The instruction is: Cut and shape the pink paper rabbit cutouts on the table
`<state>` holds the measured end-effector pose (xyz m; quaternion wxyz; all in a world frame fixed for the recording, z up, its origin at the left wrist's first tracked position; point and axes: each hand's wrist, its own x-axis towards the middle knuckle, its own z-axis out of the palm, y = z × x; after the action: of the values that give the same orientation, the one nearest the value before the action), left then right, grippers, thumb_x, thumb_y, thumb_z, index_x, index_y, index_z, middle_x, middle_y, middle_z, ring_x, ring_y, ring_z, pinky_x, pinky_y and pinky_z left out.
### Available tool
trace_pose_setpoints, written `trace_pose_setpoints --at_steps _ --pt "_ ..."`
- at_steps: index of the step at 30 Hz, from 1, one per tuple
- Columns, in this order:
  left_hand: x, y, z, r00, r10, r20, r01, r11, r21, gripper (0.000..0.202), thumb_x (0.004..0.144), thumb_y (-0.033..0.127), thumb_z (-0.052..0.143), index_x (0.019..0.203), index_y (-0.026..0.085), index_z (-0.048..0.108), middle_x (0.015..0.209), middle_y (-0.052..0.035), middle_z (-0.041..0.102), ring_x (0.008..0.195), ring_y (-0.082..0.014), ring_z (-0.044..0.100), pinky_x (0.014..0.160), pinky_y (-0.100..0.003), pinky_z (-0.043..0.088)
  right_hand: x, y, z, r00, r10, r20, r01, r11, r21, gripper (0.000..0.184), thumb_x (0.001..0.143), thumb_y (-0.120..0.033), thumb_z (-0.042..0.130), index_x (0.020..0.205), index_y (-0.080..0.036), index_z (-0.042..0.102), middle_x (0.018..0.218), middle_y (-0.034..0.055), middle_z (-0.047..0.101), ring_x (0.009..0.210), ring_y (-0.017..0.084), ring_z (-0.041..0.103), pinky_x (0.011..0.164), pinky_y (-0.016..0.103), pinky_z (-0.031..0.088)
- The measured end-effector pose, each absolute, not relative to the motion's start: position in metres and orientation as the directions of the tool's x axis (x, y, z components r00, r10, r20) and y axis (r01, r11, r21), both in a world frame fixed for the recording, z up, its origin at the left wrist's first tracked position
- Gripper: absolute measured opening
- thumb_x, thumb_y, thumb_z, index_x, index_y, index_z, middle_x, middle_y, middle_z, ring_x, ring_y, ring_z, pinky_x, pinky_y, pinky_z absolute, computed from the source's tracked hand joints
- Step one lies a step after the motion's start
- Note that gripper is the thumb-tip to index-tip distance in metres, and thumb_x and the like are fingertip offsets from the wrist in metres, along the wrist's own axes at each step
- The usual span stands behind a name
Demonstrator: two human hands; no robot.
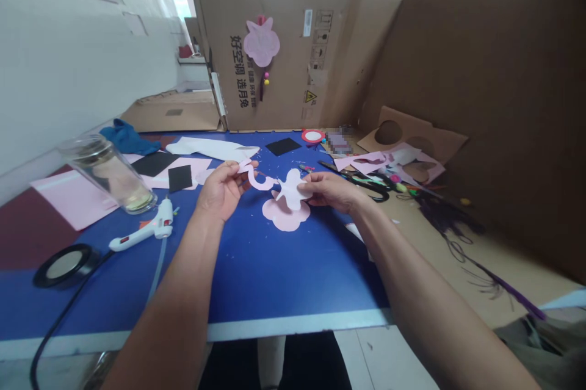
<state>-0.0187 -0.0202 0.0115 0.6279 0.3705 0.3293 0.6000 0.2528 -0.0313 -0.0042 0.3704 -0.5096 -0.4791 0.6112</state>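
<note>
My left hand is closed on a curved pink paper strip that bends toward the right. Between the fingers and thumb of my right hand is a pale flower-shaped paper cutout, held above the table. The strip's far end meets or nearly meets the cutout's edge; I cannot tell whether they are joined. Beneath the cutout, a pink scalloped paper shape lies on the blue table, partly covered from view. To the right of my right hand lie black-handled scissors.
At left are a glass jar, a white glue gun with its cord and a roll of black tape. Black squares and pink sheets lie behind. Cardboard walls rise at the back and right, near paper scraps.
</note>
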Motion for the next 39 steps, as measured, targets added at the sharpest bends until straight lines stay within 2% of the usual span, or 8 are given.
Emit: trace_pose_setpoints --at_steps 4,8,11,15,18,23,27,39 --pt "-0.021 -0.022 0.014 0.106 0.994 0.038 -0.527 0.024 0.849 0.012 0.073 0.018 0.068 0.08 0.019 0.058 0.1 -0.012 0.08 0.088 -0.025 0.077 0.079 -0.037 0.062 0.258 -0.032 0.0 -0.212 0.947 -0.242 0.265 -0.183 -0.947 0.029 0.067 -0.034 0.092 0.071 -0.02 0.067 0.072 0.0009 0.069 0.066 0.013 0.059 0.058 0.023 0.045" --pt "-0.022 -0.027 0.017 0.212 0.976 0.053 -0.507 0.063 0.86 0.013 0.073 0.019 0.069 0.077 0.019 0.057 0.094 -0.0113 0.079 0.077 -0.0223 0.075 0.066 -0.032 0.059 0.255 -0.033 0.002 -0.029 0.997 0.078 0.418 0.083 -0.904 0.023 0.07 -0.035 0.089 0.084 -0.022 0.075 0.081 0.0021 0.072 0.076 0.017 0.061 0.068 0.028 0.048" --pt "-0.021 -0.034 0.02 0.318 0.947 0.041 -0.479 0.123 0.869 0.014 0.073 0.021 0.071 0.08 0.019 0.059 0.089 -0.0114 0.078 0.071 -0.0217 0.074 0.06 -0.03 0.057 0.244 -0.037 0.006 -0.046 0.978 0.203 0.182 0.208 -0.961 0.04 0.073 -0.039 0.088 0.11 -0.025 0.077 0.11 0.0055 0.077 0.101 0.022 0.068 0.087 0.033 0.054" --pt "-0.017 -0.041 0.022 0.446 0.895 0.009 -0.418 0.199 0.887 0.018 0.074 0.024 0.074 0.08 0.019 0.057 0.08 -0.0109 0.077 0.065 -0.0222 0.072 0.054 -0.029 0.054 0.227 -0.046 0.009 -0.246 0.953 0.174 -0.155 0.139 -0.978 0.057 0.075 -0.045 0.089 0.128 -0.031 0.072 0.135 0.0068 0.071 0.122 0.024 0.065 0.097 0.035 0.054" --pt "-0.014 -0.044 0.021 0.525 0.851 -0.019 -0.364 0.244 0.899 0.02 0.074 0.025 0.076 0.079 0.019 0.057 0.078 -0.0114 0.076 0.061 -0.0224 0.072 0.051 -0.028 0.052 0.218 -0.05 0.008 -0.314 0.94 0.133 -0.215 0.066 -0.974 0.061 0.072 -0.045 0.092 0.128 -0.029 0.072 0.119 0.0055 0.076 0.104 0.02 0.069 0.092 0.033 0.055" --pt "-0.009 -0.04 0.013 0.507 0.861 -0.037 -0.34 0.239 0.909 0.018 0.079 0.025 0.076 0.082 0.018 0.06 0.079 -0.0118 0.077 0.064 -0.0228 0.074 0.056 -0.029 0.055 0.215 -0.049 0.005 -0.264 0.961 0.085 -0.186 0.036 -0.982 0.045 0.066 -0.043 0.095 0.102 -0.023 0.078 0.086 0.0008 0.074 0.072 0.014 0.064 0.073 0.029 0.054" --pt "-0.004 -0.034 0.003 0.461 0.887 -0.012 -0.39 0.215 0.895 0.019 0.087 0.029 0.074 0.099 0.014 0.07 0.091 -0.016 0.08 0.073 -0.022 0.076 0.063 -0.029 0.058 0.218 -0.046 0.005 -0.152 0.982 0.111 -0.18 0.083 -0.98 0.039 0.066 -0.041 0.094 0.096 -0.023 0.078 0.078 -0.0018 0.071 0.062 0.011 0.056 0.063 0.027 0.047" --pt "0.01 -0.031 -0.008 0.326 0.939 -0.113 -0.297 0.215 0.93 0.011 0.088 0.011 0.073 0.097 0.012 0.078 0.094 -0.0148 0.08 0.071 -0.0159 0.074 0.067 -0.026 0.06 0.216 -0.043 -0.002 -0.096 0.988 0.121 -0.138 0.107 -0.985 0.039 0.066 -0.044 0.092 0.094 -0.023 0.075 0.08 -0.0007 0.072 0.061 0.012 0.053 0.062 0.029 0.046"
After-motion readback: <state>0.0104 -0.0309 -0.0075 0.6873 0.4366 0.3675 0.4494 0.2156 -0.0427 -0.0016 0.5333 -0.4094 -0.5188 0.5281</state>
